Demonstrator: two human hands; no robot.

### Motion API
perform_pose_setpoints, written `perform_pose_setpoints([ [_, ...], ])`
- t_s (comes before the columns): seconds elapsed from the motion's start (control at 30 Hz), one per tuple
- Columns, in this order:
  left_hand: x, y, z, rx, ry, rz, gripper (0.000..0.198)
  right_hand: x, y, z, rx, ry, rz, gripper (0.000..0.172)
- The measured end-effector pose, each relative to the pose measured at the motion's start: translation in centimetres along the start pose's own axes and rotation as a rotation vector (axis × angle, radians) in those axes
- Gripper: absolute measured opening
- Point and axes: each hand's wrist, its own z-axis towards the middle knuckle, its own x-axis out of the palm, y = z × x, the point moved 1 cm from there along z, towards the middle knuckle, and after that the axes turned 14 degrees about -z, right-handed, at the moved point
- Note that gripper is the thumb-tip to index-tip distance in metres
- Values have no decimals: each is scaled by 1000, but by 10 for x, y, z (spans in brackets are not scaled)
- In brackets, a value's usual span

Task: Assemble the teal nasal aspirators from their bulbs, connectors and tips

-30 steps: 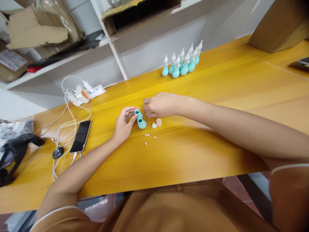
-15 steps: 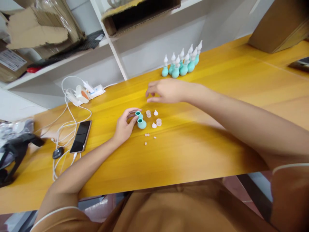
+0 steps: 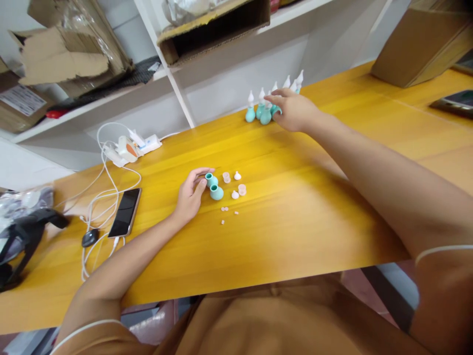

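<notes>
Two teal open-necked bulbs [image 3: 217, 192] stand close together on the table. My left hand [image 3: 190, 196] curves beside them, thumb and fingers apart, the fingertips by the rear bulb [image 3: 211, 179]; whether they touch it I cannot tell. To their right are two clear pinkish cups [image 3: 242, 190] and two small white nozzle caps [image 3: 237, 175]. Several tiny pale pieces [image 3: 225, 209] lie nearer to me. At the back, my right hand [image 3: 294, 109] reaches over a group of teal bulbs with white pointed tips [image 3: 265, 116], fingers stretched and thumb apart. It partly hides some of them.
On the left lie a phone [image 3: 125, 212], tangled white cables [image 3: 107, 195] and a power strip [image 3: 150, 144]. A black strap-like object [image 3: 27, 231] is at the far left. Cardboard boxes fill the shelf [image 3: 177, 93]; another box [image 3: 410, 44] and a dark phone-like device [image 3: 453, 104] are right.
My right hand has moved back and right, from above the table's middle to the group of tipped bulbs. My left thumb has drawn slightly back from the open bulbs. The view shifted slightly.
</notes>
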Motion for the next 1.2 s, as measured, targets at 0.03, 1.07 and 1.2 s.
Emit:
perform_pose_setpoints([
  [0.03,0,0,0,-1,-1,-2,35,2,2,0,-15,-1,4,65],
  [1.07,4,-88,5,-67,-3,-28,54,-97,186,-70,-508,48,952,18],
  [1.2,6,-96,3,-163,62,169,44,-96,178,-66,-575,266,924,22],
])
